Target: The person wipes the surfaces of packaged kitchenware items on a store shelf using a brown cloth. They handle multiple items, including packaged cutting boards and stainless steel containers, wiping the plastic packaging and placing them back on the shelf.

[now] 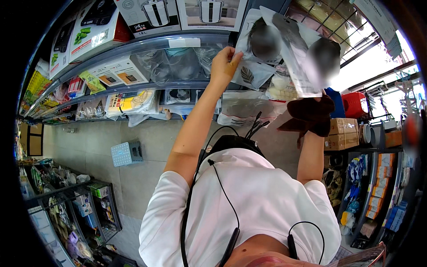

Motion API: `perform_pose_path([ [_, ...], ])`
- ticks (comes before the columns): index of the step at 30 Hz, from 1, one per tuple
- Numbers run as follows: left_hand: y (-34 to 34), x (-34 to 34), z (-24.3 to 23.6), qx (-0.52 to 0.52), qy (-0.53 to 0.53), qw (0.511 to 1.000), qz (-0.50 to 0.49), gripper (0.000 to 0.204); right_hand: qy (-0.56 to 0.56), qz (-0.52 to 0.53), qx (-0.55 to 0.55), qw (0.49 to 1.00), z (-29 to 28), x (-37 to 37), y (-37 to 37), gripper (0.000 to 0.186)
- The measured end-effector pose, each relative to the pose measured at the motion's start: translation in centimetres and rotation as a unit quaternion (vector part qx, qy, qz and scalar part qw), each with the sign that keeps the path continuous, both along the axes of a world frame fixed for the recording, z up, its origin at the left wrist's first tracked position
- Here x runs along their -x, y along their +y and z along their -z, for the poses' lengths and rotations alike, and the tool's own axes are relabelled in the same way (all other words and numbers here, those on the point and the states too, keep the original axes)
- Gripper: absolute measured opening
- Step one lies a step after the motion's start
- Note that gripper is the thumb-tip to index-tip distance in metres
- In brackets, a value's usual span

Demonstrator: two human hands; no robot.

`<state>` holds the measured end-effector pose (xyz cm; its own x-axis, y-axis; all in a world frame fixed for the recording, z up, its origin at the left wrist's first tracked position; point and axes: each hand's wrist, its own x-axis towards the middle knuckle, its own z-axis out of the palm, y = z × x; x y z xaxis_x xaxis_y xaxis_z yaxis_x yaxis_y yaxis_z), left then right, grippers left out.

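Note:
My left hand (pixel 225 66) reaches up to the shelf with its fingers curled, pinching the edge of a flat plastic package (pixel 243 46) with a dark printed picture. Beside it, a second long flat package (pixel 291 55) leans at a slant, its lower end close to my right hand. A dark brown piece of cloth (pixel 311 111) hangs at the end of my right forearm. It covers my right hand, so the fingers are hidden. Under the packages lie a clear bag with a leaf print (pixel 251 76) and a bag of pale round items (pixel 281 86).
Boxed appliances (pixel 155 15) stand on the upper shelf, with plastic-wrapped goods (pixel 178 64) below. A small blue step stool (pixel 125 154) stands on the tiled floor. Cardboard boxes (pixel 342 133) and a red container (pixel 355 105) are at the right. Another stocked rack (pixel 73 191) is at lower left.

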<state>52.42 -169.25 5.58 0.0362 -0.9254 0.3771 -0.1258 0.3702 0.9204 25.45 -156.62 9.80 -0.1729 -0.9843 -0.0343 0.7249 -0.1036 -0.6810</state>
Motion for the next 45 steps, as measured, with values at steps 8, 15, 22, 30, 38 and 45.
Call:
perform_pose_path([
  [8, 1.3, -0.4, 1.5, 0.006, 0.033, 0.999, 0.011, 0.016, 0.286, -0.015, -0.198, 0.938, 2.4, -4.6, -4.4, 0.035],
  [15, 7.1, -7.0, 18.4, -0.142, -0.034, 0.989, 0.006, 0.019, 0.328, -0.017, -0.208, 0.921, 6.5, -6.0, -4.1, 0.039],
  [22, 13.1, -20.8, 35.8, -0.632, -0.014, 0.765, -0.122, 0.032, 0.179, -0.064, -0.348, 0.918, 12.0, -4.0, -0.8, 0.032],
  [30, 6.1, -25.7, 47.7, -0.496, -0.024, 0.800, -0.338, 0.057, 0.202, -0.043, -0.384, 0.900, 14.7, -5.1, 1.5, 0.027],
  [38, -3.5, -29.4, 51.5, -0.363, -0.042, 0.838, -0.406, 0.068, 0.211, 0.001, -0.478, 0.852, 21.4, -2.8, 5.3, 0.034],
  [45, -8.7, -33.5, 57.4, -0.451, -0.089, 0.825, -0.328, 0.068, 0.216, 0.019, -0.510, 0.833, 24.4, -2.7, 6.1, 0.034],
])
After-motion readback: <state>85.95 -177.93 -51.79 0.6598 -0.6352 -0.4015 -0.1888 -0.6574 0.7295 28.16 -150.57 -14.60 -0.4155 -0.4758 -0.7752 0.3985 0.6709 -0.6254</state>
